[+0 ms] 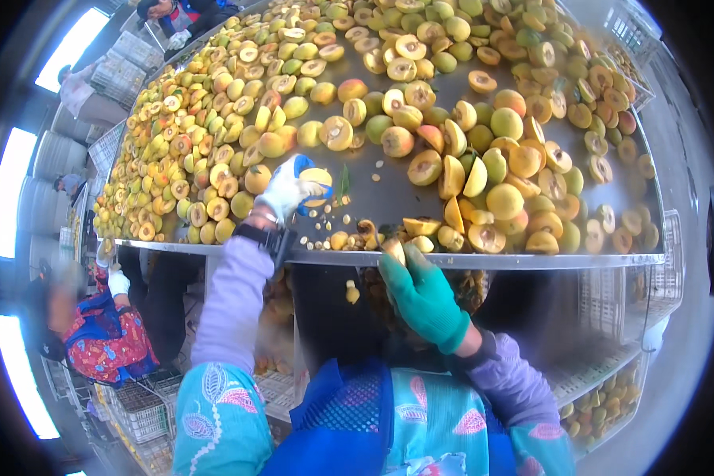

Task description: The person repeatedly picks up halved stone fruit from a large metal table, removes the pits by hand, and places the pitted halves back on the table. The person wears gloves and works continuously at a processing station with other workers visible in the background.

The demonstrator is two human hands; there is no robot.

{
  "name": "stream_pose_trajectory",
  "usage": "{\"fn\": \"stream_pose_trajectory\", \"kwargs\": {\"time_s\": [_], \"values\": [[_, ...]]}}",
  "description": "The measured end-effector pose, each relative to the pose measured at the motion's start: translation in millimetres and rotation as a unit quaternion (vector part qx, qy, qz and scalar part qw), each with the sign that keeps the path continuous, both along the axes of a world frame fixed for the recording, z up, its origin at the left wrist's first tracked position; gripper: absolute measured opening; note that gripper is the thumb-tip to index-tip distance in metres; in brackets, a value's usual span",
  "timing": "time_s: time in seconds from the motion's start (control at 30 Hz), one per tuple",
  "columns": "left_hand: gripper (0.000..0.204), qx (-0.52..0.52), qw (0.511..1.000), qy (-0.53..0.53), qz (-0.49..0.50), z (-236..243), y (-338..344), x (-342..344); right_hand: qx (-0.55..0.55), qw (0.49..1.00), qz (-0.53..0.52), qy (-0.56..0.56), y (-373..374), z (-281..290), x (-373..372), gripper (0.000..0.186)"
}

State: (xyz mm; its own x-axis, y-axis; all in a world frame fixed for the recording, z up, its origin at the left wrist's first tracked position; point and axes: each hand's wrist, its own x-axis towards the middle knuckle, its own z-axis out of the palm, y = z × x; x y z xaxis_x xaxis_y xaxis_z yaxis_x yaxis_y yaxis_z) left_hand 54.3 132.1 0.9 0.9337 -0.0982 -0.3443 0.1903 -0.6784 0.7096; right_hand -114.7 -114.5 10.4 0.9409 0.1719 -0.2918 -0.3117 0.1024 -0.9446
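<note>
My left hand [282, 193], in a white and blue glove, is closed round a yellow peach half [317, 176] just above the metal table. Small pale bits and a green leaf [343, 182] lie beside it. At the table's near edge is my right hand [427, 295] in a green glove, its fingers closed about a pale yellow peach piece [394, 251], partly covered. Scraps and cut pieces lie along the rim by its fingertips. Below the edge, between my hands, a small yellowish scrap [351, 291] hangs in the air or falls; I cannot tell which.
Halved and whole peaches [206, 143] cover much of the metal table [365, 170], heaped at left and right. A raised rim [531, 260] runs along its near side. Crates [603, 305] stand under the right end. Co-workers [111, 333] are at the left and far left.
</note>
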Motion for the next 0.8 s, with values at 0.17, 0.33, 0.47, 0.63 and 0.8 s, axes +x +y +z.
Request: {"fn": "stream_pose_trajectory", "kwargs": {"time_s": [0.17,0.33,0.47,0.63,0.8], "values": [[0.029,-0.054,0.940,-0.267,-0.203,29,-47,-91,-0.176,0.974,0.029,-0.143,20,6,8,0.031],[0.031,-0.187,0.951,-0.223,-0.100,18,-74,-122,-0.161,0.973,0.011,-0.163,17,-5,-7,0.034],[0.034,-0.096,0.927,-0.339,-0.131,11,-82,-123,-0.143,0.981,0.019,-0.132,12,-4,-15,0.035],[0.038,-0.238,0.920,-0.302,-0.071,13,-95,-128,-0.120,0.984,0.061,-0.115,2,3,-14,0.036],[0.037,-0.269,0.943,-0.192,0.039,19,-112,-130,-0.083,0.991,0.013,-0.106,11,-18,-18,0.039]]}}
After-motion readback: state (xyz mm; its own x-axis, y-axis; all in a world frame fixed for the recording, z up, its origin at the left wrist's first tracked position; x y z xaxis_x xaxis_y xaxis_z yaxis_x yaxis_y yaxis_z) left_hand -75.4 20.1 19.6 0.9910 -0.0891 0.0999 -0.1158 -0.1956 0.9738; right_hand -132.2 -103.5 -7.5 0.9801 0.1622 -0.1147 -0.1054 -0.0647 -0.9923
